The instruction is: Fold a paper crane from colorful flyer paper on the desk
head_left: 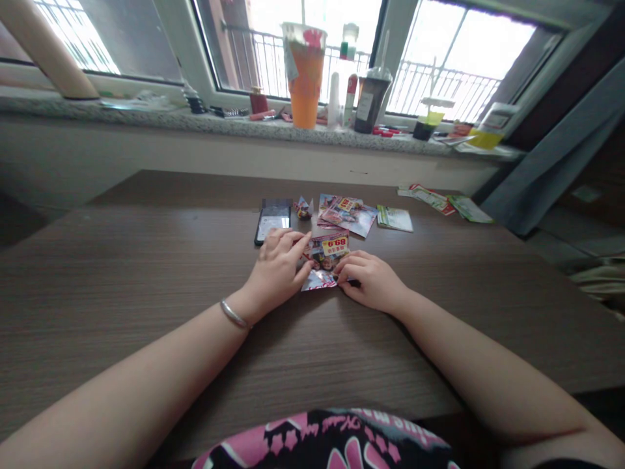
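Observation:
A colourful printed leaflet (328, 259) with a yellow price label lies on the brown table in front of me, its lower flap showing a paler side. My left hand (276, 268) rests along the leaflet's left edge with fingers stretched and apart. At the lower right corner, my right hand (371, 279) has its fingers curled together, pinching the leaflet's edge; the fingertips are partly hidden. Just beyond my left hand lies a phone (273, 223) with its screen lit. Beside the phone is a small folded paper piece (303, 208), and right of that are similar printed leaflets (359, 218), overlapping.
A pad of pale-green-edged paper (394, 219) and several packets (469, 208) lie at the table's far right. On the granite sill (234, 124) stand an orange drink cup (306, 78), a dark drink cup (371, 101) and several bottles. A grey-blue curtain (547, 150) hangs at right.

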`<state>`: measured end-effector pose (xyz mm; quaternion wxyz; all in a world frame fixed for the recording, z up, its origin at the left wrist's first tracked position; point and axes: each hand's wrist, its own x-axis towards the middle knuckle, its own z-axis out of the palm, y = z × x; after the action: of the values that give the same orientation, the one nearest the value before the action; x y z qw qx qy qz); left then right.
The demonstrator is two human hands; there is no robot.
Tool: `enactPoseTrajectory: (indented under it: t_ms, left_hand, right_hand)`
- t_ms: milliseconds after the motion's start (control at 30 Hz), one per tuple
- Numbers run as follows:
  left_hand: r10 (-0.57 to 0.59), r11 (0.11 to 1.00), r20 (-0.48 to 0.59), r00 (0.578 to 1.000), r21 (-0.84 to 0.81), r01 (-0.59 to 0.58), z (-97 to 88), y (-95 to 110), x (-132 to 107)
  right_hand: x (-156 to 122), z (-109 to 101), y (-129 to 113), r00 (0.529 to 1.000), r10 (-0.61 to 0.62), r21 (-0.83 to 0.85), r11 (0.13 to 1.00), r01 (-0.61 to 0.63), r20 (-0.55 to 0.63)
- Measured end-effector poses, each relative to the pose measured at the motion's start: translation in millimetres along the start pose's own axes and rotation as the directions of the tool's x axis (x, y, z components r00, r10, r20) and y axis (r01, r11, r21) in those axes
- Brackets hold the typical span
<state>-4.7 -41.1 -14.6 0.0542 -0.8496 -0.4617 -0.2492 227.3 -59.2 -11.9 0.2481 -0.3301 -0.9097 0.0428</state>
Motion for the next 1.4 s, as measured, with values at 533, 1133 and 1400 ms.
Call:
enactPoseTrajectory:
  t_ms: [533,1133,1400]
  left_hand:
    - [0.266,0.963,0.088,0.960,-0.072,-0.260,4.0,-1.8,-2.5]
    - [0.519,0.829,0.174,0.837,-0.342,-0.443,-5.2,-0.8,0.1]
    - [0.571,0.801,0.218,0.791,-0.359,-0.479,-7.9,2.2,1.4]
  right_hand:
    - [-0.8,1.6,-0.6,0.977,0.195,-0.033,0.981,-0.192,0.089]
    - [-2.0,-5.0,11.5,0.984,0.164,-0.028,0.986,-0.162,0.069]
    - [-2.1,-5.8,13.4,0.991,0.126,0.081,0.988,-0.129,0.038]
